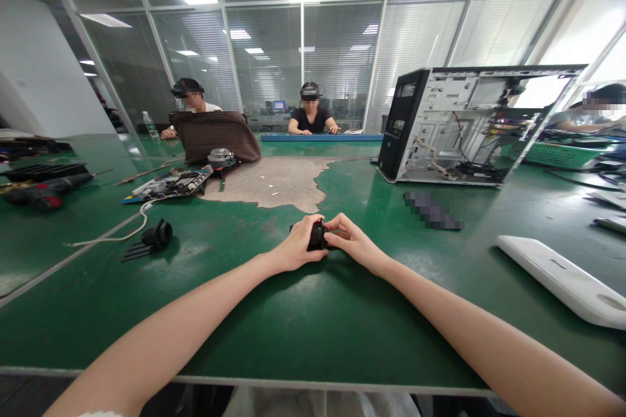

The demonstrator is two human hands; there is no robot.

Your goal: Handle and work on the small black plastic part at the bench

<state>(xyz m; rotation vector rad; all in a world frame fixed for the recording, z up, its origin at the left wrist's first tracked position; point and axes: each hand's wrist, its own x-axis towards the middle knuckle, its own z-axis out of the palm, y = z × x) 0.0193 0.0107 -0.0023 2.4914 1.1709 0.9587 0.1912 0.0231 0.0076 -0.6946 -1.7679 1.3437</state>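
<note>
A small black object, perhaps a plastic part, is between my two hands above the green table; its exact kind is hidden by my fingers. My left hand wraps round it from the left, thumb and fingers closed on its sides. From the right, the bent fingers of my right hand pinch its right edge. To the left lies a black round part with several flat prongs, apart from both hands.
An opened computer case stands at the back right. A white power-bank-like block lies right. Circuit boards, a brown cloth-covered thing and a power drill are left. Co-workers sit across and at the far right.
</note>
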